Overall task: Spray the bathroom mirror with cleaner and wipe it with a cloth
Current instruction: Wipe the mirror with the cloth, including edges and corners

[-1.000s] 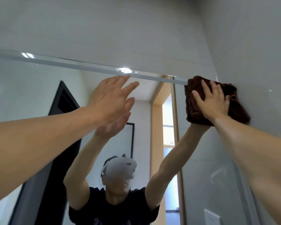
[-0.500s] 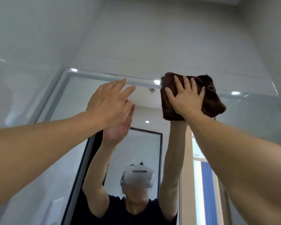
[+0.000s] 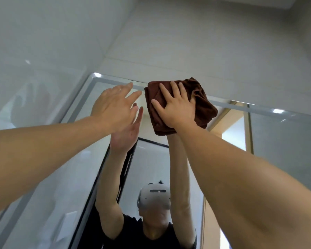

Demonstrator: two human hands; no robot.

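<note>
Brown, plush and folded into a thick pad, the cloth [image 3: 203,106] sits pressed against the mirror [image 3: 284,148] right at its top edge, near the upper left corner, part of it lapping over the frame onto the tiled wall [image 3: 205,47] above. The right hand [image 3: 176,108] lies flat on it, fingers straight and spread, pushing rather than gripping. The left hand [image 3: 115,106] is raised just beside it to the left, fingers extended and holding nothing; whether its fingertips touch the glass I cannot tell. No spray bottle is in view. Wiping looks well under way, along the upper strip. The likeliest trouble here is the cloth slipping: with only a flat palm holding it high overhead, a loose fold on the right side could drag, bunch up or fall free if pressure eases during a stroke. The bare left hand so close to the glass could also leave fingerprints on a cleaned patch. Running over the frame onto the wall may miss the glass edge itself.
</note>
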